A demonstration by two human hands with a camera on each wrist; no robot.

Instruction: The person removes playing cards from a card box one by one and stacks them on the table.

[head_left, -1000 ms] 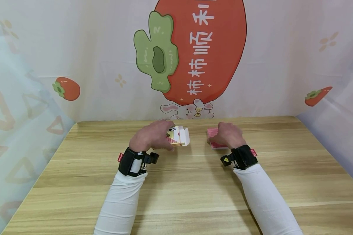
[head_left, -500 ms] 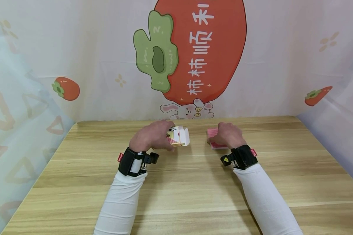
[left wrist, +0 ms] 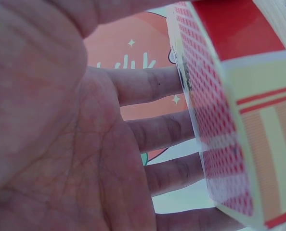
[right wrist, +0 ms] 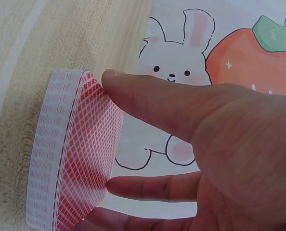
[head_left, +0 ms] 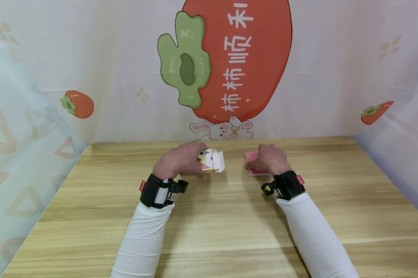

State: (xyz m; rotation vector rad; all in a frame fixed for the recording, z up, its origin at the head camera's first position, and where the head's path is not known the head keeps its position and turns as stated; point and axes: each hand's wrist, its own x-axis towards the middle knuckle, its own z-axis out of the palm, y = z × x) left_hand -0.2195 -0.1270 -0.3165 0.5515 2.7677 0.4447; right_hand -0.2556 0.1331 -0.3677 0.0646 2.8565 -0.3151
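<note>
Head view: left arm in white fabric sleeve [head_left: 143, 241] rises from bottom left of centre; bare left hand [head_left: 181, 160] mid-frame, thumb and fingers apart, pinching. Right arm in white fabric sleeve [head_left: 313, 233] slants up-left from lower right; bare right hand [head_left: 273, 159] right of centre, also pinching.

box [head_left: 209, 161] and card deck [right wrist: 83, 154] look like smooth paper, tabletop [head_left: 223, 227] wood, sleeves [head_left: 143, 239] matt cloth.

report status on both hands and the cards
Left hand gripping card box, white flap sticking out. Right hand spanning red-backed deck on table. No object seen between box and deck.
</note>
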